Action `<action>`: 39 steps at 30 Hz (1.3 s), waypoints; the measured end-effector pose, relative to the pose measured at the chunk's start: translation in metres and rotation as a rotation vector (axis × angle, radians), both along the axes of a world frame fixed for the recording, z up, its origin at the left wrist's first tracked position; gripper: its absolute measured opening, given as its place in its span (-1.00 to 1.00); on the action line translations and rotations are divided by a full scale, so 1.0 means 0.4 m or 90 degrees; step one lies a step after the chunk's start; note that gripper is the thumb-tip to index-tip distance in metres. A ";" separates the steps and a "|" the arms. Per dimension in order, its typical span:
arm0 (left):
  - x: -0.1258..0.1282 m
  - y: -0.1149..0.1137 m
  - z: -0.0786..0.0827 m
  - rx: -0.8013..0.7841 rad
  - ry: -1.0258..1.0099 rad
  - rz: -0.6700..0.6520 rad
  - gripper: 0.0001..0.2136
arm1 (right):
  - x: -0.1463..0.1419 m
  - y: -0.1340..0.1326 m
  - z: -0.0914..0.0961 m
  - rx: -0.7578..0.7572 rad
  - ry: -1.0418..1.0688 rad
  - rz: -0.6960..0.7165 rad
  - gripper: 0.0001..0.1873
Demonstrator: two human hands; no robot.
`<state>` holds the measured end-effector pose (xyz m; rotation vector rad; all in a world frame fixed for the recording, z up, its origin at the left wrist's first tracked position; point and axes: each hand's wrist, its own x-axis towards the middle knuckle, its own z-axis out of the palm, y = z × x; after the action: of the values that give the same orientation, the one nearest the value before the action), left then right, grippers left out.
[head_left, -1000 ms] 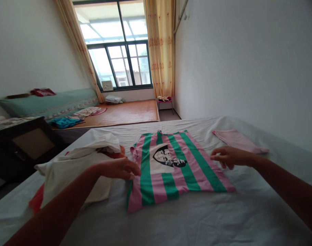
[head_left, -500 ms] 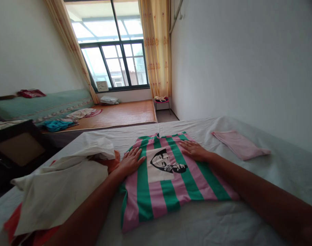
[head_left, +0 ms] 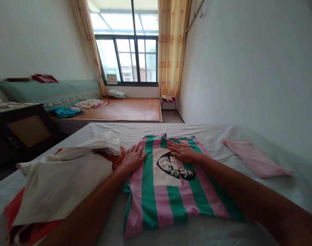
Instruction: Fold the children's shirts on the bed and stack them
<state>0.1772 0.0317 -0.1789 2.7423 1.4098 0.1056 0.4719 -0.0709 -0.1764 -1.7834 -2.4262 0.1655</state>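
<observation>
A green-and-pink striped shirt (head_left: 166, 201) lies spread on the white bed sheet (head_left: 209, 235), with a black-and-white printed picture on its front. My left hand (head_left: 132, 158) rests flat at the shirt's left edge, fingers stretched out. On the upper part of the shirt, over the top of the print, lies my right hand (head_left: 183, 152), palm down with its fingers extended. Neither hand grips anything. To the left, close beside my left forearm, is a heap of white and orange-red clothes (head_left: 66, 184).
A folded pink cloth (head_left: 258, 159) lies on the sheet at the right, near the white wall (head_left: 248, 68). Beyond is a second bed with a brown mat (head_left: 130, 108) and a blue cloth (head_left: 65, 112). A dark cabinet (head_left: 28, 130) stands at the left.
My right hand has slid left across the shirt, from its right side onto the top of the print. My left hand stays near the left edge. The whole view has shifted somewhat.
</observation>
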 end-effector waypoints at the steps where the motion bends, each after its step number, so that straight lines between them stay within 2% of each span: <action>1: -0.001 0.001 0.000 -0.002 -0.005 0.006 -0.37 | 0.042 0.015 -0.005 -0.006 -0.011 -0.064 -0.37; 4: 0.001 0.004 -0.001 0.005 -0.021 0.030 -0.38 | 0.164 0.046 -0.012 -0.020 -0.056 -0.239 -0.36; 6: 0.003 0.006 -0.004 0.018 -0.032 0.044 -0.39 | 0.209 0.052 -0.013 -0.026 -0.074 -0.299 -0.36; 8: 0.004 0.006 -0.006 0.027 -0.039 0.052 -0.40 | 0.212 0.048 -0.012 -0.023 -0.081 -0.328 -0.35; 10: 0.002 0.003 -0.005 0.031 -0.043 0.051 -0.40 | 0.178 0.030 -0.007 -0.005 -0.088 -0.337 -0.33; 12: -0.003 -0.003 0.000 0.049 -0.052 0.031 -0.42 | 0.117 -0.007 0.004 0.029 -0.077 -0.271 -0.33; 14: -0.010 -0.011 0.008 0.077 -0.067 -0.023 -0.45 | 0.045 -0.066 0.020 0.050 -0.039 -0.127 -0.35; 16: -0.015 -0.018 0.014 0.090 -0.078 -0.091 -0.50 | -0.020 -0.140 0.037 0.018 0.004 0.012 -0.37; 18: -0.017 -0.023 0.017 0.080 -0.080 -0.134 -0.55 | -0.060 -0.214 0.048 -0.023 0.018 0.079 -0.38; 21: -0.012 -0.026 0.015 0.069 -0.083 -0.140 -0.57 | -0.053 -0.295 0.045 -0.034 0.020 0.068 -0.40; 24: -0.012 -0.025 0.019 0.054 -0.088 -0.152 -0.57 | 0.021 -0.329 0.021 -0.002 0.020 -0.001 -0.41; 27: -0.030 -0.034 0.058 -0.018 -0.078 -0.229 -0.59 | 0.110 -0.338 -0.004 0.015 0.027 -0.043 -0.38; 31: -0.084 -0.096 0.176 -0.254 -0.097 -0.440 -0.60 | 0.168 -0.348 0.007 0.030 0.071 -0.071 -0.38; 33: -0.115 -0.147 0.237 -0.387 -0.110 -0.508 -0.60 | 0.154 -0.361 0.043 0.032 0.123 -0.055 -0.48; 35: -0.141 -0.197 0.279 -0.488 -0.093 -0.539 -0.60 | 0.115 -0.383 0.094 -0.018 0.191 -0.024 -0.60; 37: -0.160 -0.236 0.293 -0.540 -0.083 -0.553 -0.59 | 0.063 -0.413 0.144 -0.139 0.244 0.012 -0.68; 39: -0.170 -0.263 0.284 -0.541 -0.094 -0.557 -0.60 | 0.013 -0.444 0.177 -0.245 0.233 0.063 -0.69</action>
<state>0.1091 -0.0737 -0.0653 2.2533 0.0498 -0.2607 0.4772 -0.2484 -0.1054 -1.5792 -2.3205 0.9378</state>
